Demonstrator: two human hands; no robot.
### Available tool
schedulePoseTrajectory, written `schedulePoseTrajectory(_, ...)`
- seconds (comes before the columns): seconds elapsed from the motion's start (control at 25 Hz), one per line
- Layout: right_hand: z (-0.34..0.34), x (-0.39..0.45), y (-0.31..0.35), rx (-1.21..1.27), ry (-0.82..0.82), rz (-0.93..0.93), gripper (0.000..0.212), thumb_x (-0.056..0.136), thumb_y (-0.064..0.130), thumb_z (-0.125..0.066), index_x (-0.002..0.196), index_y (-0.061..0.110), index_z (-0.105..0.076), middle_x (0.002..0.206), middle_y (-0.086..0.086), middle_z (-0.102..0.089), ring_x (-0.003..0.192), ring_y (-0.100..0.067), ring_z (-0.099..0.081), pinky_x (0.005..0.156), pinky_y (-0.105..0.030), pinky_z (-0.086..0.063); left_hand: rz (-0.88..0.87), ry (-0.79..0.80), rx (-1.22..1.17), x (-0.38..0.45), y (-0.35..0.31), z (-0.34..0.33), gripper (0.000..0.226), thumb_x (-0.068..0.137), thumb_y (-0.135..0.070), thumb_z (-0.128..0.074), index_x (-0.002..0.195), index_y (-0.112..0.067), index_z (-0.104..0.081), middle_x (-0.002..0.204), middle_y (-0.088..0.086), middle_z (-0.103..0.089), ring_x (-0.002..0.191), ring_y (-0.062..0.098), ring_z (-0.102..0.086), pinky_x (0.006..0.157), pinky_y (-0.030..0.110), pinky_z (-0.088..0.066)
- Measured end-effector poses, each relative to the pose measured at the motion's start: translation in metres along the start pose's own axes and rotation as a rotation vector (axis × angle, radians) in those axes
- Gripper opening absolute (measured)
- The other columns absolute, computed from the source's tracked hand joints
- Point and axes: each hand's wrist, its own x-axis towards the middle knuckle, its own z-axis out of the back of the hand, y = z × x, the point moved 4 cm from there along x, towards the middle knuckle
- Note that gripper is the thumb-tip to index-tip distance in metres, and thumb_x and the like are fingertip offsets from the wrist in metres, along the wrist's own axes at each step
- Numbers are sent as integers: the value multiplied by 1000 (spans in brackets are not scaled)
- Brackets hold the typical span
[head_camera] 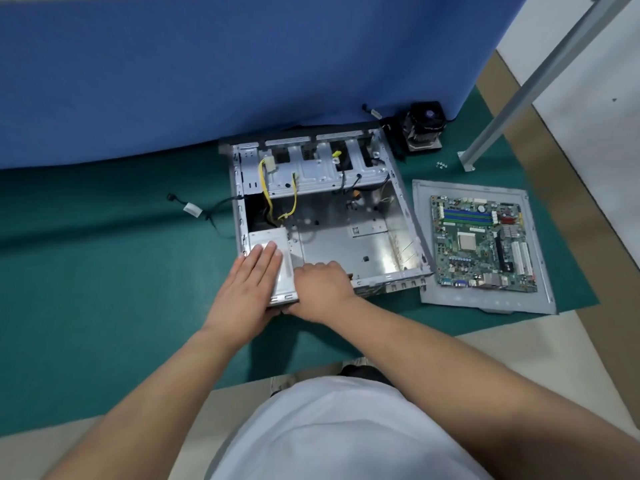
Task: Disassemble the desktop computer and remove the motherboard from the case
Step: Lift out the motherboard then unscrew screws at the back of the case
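Note:
An open grey computer case (360, 244) lies on a green mat, its floor bare. The green motherboard (481, 242) lies outside it, on the grey side panel (540, 299) to the right. In the case's near left corner sits a silver power supply box (285, 268). My left hand (247, 285) rests flat on top of that box with fingers straight. My right hand (320, 285) grips the box's right side at the case's near edge, fingers curled. Yellow and black cables (294, 199) run from the box toward the drive bay.
A CPU cooler with fan (424, 128) stands behind the case at the right. Small screws (441, 164) lie near a metal post foot (465, 162). A black cable with a white plug (194, 209) trails left of the case. A blue partition rises behind.

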Motion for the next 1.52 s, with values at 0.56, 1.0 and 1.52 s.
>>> schedulePoseTrajectory(0.56, -9, -6, 6, -172, -177, -30, 56, 79, 68, -65, 105, 18, -64, 82, 0, -73, 72, -24, -71, 60, -31, -35, -8, -41, 76, -4, -2, -8, 89, 91, -16, -63, 162, -3, -10, 170, 15, -7, 158, 32, -6, 127, 41, 7)
schedulePoseTrajectory(1.0, -18, -5, 10, -189, -184, -66, 41, 75, 47, -70, 100, 15, -63, 79, -2, -71, 69, -25, -68, 64, -33, -33, 30, -161, 80, -5, -7, -9, 73, 84, 6, -48, 155, 5, -32, 163, 23, -30, 152, 37, -29, 126, 49, -18)
schedulePoseTrajectory(1.52, 31, 8, -43, 699, 218, 17, 75, 86, 76, -58, 142, 26, -53, 141, 4, -60, 121, -14, -58, 98, -32, -45, 2, 283, -299, 8, 24, 15, 104, 77, -48, -57, 164, -28, -3, 168, -12, 14, 155, 7, 13, 118, 21, 16)
